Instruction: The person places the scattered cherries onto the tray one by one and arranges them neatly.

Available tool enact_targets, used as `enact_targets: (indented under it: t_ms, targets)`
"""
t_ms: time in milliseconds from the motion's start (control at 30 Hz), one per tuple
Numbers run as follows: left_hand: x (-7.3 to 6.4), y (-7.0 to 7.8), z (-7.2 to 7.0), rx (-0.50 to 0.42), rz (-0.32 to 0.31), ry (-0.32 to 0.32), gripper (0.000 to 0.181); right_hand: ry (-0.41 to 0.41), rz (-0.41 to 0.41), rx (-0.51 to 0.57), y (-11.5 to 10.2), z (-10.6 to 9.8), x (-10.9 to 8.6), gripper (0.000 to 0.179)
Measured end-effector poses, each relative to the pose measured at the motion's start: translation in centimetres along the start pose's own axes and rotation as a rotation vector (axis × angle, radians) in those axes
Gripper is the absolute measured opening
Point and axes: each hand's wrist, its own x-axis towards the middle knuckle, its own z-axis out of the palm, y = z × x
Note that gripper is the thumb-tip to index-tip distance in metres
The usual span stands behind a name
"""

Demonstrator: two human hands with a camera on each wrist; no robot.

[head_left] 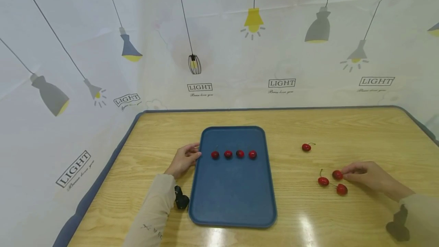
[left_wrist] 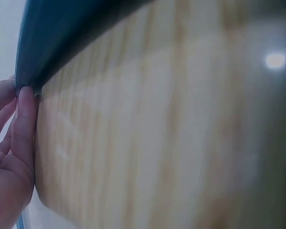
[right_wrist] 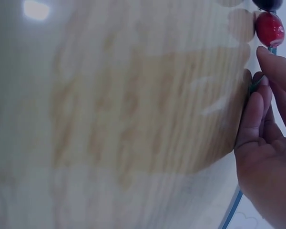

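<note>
My left hand holds the left rim of a blue tray, its thumb at the rim. In the left wrist view, fingers meet the tray's edge. Several red cherries lie in a row across the tray's upper part. On the right, my right hand pinches a cherry between thumb and fingertips, low at the table. Beside it lie two more cherries, one to the left and one nearer me. A green stem shows between the fingers in the right wrist view.
Farther back on the table lies another cherry with its stem. A black device is at my left wrist, beside the tray. Behind the table hangs a white cloth printed with lamps.
</note>
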Motion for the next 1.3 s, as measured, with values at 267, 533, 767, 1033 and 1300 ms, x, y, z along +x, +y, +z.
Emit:
enact_targets:
  t_ms: [267,533,767,1033,1300]
  targets:
    - [-0.1,0.2,0.1,-0.006,-0.002,0.000,0.043,-0.022,0.021,0.002,0.3,-0.2,0.2,0.028]
    - [-0.1,0.2,0.1,0.005,-0.002,-0.003,0.043,-0.053,0.071,0.032,-0.2,-0.5,0.4,0.037]
    - [0.0,0.2,0.1,0.007,-0.011,0.006,0.042,-0.057,0.147,0.121,-0.5,-0.5,0.4,0.050]
    - [-0.1,0.3,0.1,0.014,0.004,-0.003,0.042,-0.053,0.174,0.208,-1.3,-0.4,0.8,0.056]
    - [-0.2,0.3,0.1,0.012,0.006,0.000,0.042,-0.058,0.173,0.309,-2.0,-0.2,1.0,0.054]
